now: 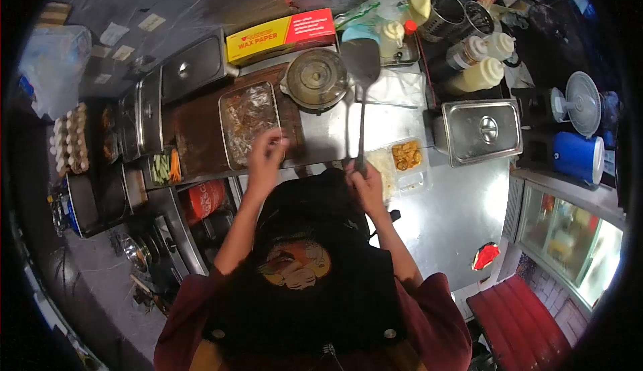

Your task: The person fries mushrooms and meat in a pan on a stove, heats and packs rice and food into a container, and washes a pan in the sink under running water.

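My right hand [366, 187] is wrapped round the handle of a black spatula [362, 63], its broad blade pointing away from me over the steel counter. My left hand [266, 160] holds nothing that I can see; its fingers are slightly curled and apart, a little blurred, at the near right corner of a metal tray [224, 133]. Shiny clear plastic film [251, 113] lies over the tray's brownish contents. A round lidded pot [316, 80] stands between the tray and the spatula blade. Right of my right hand is a clear takeout container [410, 182] with orange-brown food pieces [406, 155] and white food beside them.
A wax paper box [281, 36] stands at the back. Sauce bottles [479, 76] and a lidded steel pan [482, 133] are on the right. To the left are lidded steel pans [194, 68], cut vegetables [164, 168] and an egg tray [70, 140]. A red packet [485, 256] lies on the right counter.
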Tool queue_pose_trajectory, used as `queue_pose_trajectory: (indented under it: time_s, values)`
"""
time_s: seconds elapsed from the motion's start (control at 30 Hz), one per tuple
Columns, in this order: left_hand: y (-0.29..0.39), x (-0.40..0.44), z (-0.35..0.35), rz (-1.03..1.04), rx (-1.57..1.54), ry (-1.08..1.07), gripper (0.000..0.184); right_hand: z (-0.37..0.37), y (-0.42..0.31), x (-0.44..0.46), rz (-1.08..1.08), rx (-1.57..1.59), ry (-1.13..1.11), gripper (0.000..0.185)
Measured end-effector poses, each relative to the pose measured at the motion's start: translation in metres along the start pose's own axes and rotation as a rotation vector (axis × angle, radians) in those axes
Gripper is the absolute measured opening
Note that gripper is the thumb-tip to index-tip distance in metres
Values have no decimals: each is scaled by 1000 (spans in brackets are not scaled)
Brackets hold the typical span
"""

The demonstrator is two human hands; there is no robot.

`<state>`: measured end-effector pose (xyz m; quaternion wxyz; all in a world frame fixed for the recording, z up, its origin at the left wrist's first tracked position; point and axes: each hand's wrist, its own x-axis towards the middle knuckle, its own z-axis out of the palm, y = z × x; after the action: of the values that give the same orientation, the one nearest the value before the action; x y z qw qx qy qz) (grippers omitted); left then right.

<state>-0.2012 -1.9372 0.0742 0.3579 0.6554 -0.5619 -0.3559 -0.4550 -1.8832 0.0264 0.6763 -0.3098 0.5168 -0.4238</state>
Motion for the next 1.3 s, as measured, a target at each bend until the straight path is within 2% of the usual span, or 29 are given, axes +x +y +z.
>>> queue_pose_trajectory:
  time_s: [0.07, 0.13, 0.17, 0.2, 0.23, 0.3, 0.33, 0.37, 0.53, 0.63, 0.67, 0.77, 0.83, 0.93, 1.03, 1.1, 1.13, 1.17, 1.2, 1.23, 1.3]
  values:
    - [-53, 8, -34, 3, 252, 316, 28, -8, -2, -3, 11, -63, 83, 8]
    - [-112, 11, -68, 23, 701, 422, 28, -22, 3, -3, 12, -172, 137, 18]
    - [-141, 11, -79, 27, 703, 420, 28, -26, -3, -4, 3, -285, 158, 20]
    - [-167, 10, -86, -67, 636, 429, 29, -30, -10, -4, -29, -413, 156, 23]
    - [-181, 11, -91, -159, 562, 425, 29, -32, -14, -2, -27, -413, 177, 23]
    - [-187, 11, -98, -190, 429, 310, 30, -35, -22, -2, -217, -725, 178, 27]
    - [-181, 12, -100, -315, 364, 265, 33, -32, -30, -3, -190, -682, 168, 31]
    - [-190, 14, -101, -325, 329, 300, 33, -29, -42, -4, -117, -691, 118, 31]
    - [-194, 15, -105, -207, 477, 362, 31, -22, -6, 6, -368, -822, 148, 26]
    - [-187, 22, -112, -221, 536, 336, 30, -22, 7, 5, -397, -840, 134, 24]
    - [-183, 25, -114, -297, 541, 334, 27, -20, 3, 1, -384, -819, 145, 24]
    - [-195, 30, -134, -214, 556, 323, 25, -21, -12, -3, -392, -815, 121, 26]
    - [-206, 31, -150, -283, 619, 345, 27, -29, -8, -1, -358, -870, 138, 27]
    - [-238, 30, -179, -315, 484, 367, 31, -38, -19, 1, -337, -894, 176, 29]
    - [-242, 27, -192, -451, 529, 458, 34, -44, -34, 13, -297, -866, 178, 32]
    - [-245, 23, -197, -645, 489, 518, 46, -50, -30, 30, -360, -974, 215, 34]
    - [-258, 17, -201, -557, 477, 538, 43, -49, -36, 40, -445, -1044, 216, 32]
    - [-271, 12, -202, -563, 470, 562, 43, -47, -41, 51, -463, -1046, 196, 32]
    - [-282, 8, -201, -531, 291, 585, 44, -43, -47, 62, -501, -1057, 178, 30]
    - [-270, 7, -198, -492, 111, 603, 45, -41, -52, 73, -539, -1069, 162, 29]
    - [-255, -5, -182, -486, 129, 637, 46, -33, -59, 95, -600, -1116, 154, 27]
